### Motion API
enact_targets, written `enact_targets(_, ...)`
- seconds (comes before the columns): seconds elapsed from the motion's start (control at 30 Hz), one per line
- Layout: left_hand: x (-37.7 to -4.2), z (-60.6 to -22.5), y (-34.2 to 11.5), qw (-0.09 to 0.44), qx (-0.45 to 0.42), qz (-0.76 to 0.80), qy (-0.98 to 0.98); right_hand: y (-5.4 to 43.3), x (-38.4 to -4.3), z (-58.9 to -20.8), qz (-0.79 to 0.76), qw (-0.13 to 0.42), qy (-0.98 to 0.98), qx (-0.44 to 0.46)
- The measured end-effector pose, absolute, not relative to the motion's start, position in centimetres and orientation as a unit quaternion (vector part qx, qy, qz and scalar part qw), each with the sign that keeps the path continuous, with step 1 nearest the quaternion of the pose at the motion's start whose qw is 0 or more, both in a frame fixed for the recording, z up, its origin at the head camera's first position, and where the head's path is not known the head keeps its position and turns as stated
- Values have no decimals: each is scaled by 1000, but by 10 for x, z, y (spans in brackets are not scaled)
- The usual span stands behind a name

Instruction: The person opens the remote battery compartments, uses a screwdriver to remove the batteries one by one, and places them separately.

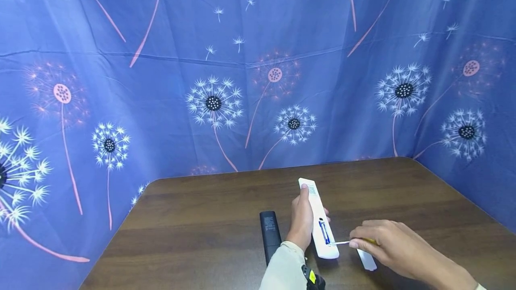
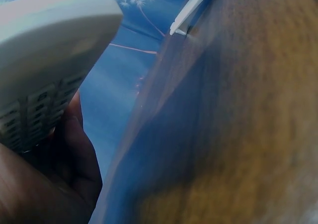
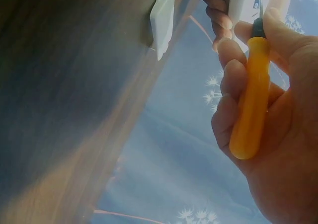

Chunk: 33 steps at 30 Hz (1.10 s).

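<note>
My left hand (image 1: 302,220) grips a white remote control (image 1: 321,209), its back turned up and its battery slot uncovered. A blue battery (image 1: 324,232) lies in that slot. In the left wrist view, the button side of the remote (image 2: 44,100) faces down. My right hand (image 1: 391,245) holds a screwdriver with a yellow-orange handle (image 3: 252,100) and a dark collar. Its thin metal shaft (image 1: 341,242) reaches to the lower end of the battery slot; whether the tip touches the battery I cannot tell.
A white battery cover (image 1: 367,259) lies on the brown wooden table (image 1: 193,236), beneath my right hand. To the left of my left hand lies a black remote control (image 1: 270,232). Blue cloth with dandelion prints (image 1: 242,102) hangs behind the table.
</note>
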State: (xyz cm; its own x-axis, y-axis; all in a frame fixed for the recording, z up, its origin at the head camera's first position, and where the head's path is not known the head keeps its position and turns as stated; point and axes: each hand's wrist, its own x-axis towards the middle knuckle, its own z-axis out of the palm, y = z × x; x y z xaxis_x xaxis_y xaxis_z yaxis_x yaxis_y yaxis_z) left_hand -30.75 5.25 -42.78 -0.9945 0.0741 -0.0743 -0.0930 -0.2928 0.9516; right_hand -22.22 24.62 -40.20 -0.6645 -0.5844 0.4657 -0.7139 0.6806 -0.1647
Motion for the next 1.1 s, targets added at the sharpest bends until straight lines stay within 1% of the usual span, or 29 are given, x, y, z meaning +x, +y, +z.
enact_targets(0.07,-308,-427,53,51,-7,804,593,246,-223,-402,165,196,-894,367)
enact_targets(0.3,-305,-429,53,47,1,800,597,242,-225,-404,130,250,-878,387)
enact_targets(0.53,-307,-426,54,49,-2,787,614,237,-229,-404,112,262,-871,401)
enact_targets(0.87,-313,-419,52,29,-33,796,604,228,-232,-402,52,346,-853,386)
enact_targets(1.1,-311,-424,53,31,-49,793,607,225,-226,-408,54,343,-863,366)
